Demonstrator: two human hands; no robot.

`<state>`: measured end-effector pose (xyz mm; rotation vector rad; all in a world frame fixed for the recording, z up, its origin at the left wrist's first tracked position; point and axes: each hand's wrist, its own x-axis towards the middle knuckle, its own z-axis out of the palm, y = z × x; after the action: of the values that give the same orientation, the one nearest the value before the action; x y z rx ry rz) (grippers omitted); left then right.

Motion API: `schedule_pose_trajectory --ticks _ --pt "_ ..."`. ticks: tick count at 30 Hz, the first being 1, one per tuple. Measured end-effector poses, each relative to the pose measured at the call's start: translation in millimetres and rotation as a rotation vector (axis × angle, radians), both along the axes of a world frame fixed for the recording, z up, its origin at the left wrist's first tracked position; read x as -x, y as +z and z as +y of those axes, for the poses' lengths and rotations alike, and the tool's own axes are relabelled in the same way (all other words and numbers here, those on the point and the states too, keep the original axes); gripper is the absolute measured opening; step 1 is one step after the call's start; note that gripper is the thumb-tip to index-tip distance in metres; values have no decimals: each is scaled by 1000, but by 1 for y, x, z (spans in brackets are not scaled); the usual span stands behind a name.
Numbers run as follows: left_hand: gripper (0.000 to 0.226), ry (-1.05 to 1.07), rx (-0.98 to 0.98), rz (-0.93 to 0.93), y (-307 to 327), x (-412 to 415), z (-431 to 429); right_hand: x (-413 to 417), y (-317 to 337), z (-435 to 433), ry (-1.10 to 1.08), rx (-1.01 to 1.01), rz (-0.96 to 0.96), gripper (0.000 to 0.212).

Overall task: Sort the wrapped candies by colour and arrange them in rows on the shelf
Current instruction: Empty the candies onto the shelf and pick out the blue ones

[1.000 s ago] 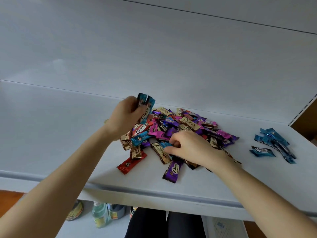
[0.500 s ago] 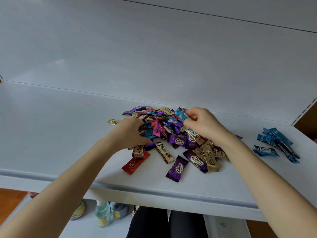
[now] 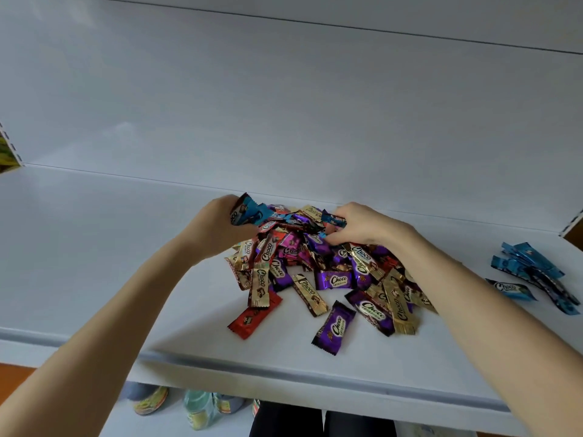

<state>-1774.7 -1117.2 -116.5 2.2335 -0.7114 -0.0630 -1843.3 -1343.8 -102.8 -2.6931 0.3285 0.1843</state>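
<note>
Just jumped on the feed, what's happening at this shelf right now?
A person is picking blues out of the mixed pile on the white shelf. The left hand grips a few blue candies; the right hand pinches one more blue candy at the pile's far edge. A loose blue group lies apart at the right; nothing is in rows yet.

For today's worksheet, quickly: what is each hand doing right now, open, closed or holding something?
Left hand: closed, gripping a bunch of blue candies.
Right hand: closed, pinching a single blue candy.
</note>
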Motion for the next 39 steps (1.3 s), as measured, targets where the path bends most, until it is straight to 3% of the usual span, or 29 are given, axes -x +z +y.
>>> schedule_pose_trajectory --ticks 3,7,9,12,14,18,21,24,30,34,39 --pt "30 -8 -3 -16 4 -6 -16 3 -1 -1 -46 -127 -81 7" --pt "25 -49 -49 -71 5 -12 -46 11 1 -9 -131 -278 -132 11" --pt "23 -107 -109 -84 6 -14 -61 11 0 -8 -103 -189 -99 10" --pt "21 -182 -202 -48 8 -14 -79 4 -5 -1 -38 10 -20 31" --pt "19 -223 -269 -34 7 -13 -89 1 -6 3 -41 30 -20 34" --pt "18 -183 -334 -62 3 -17 -101 9 -4 -4 -136 -238 -139 18" --pt "21 -119 -353 -90 3 -21 -104 20 1 -16 -254 -500 -262 22" --pt "29 -72 -269 -71 5 -25 -102 25 5 -28 -333 -647 -357 28" --pt "30 -56 189 79 15 -25 -92 37 11 -53 -447 -899 -502 14" --pt "11 -72 420 243 15 -21 -92 44 4 -61 -425 -693 -479 11" --pt "21 -21 350 131 14 -16 -92 40 1 -60 -332 -280 -349 16"
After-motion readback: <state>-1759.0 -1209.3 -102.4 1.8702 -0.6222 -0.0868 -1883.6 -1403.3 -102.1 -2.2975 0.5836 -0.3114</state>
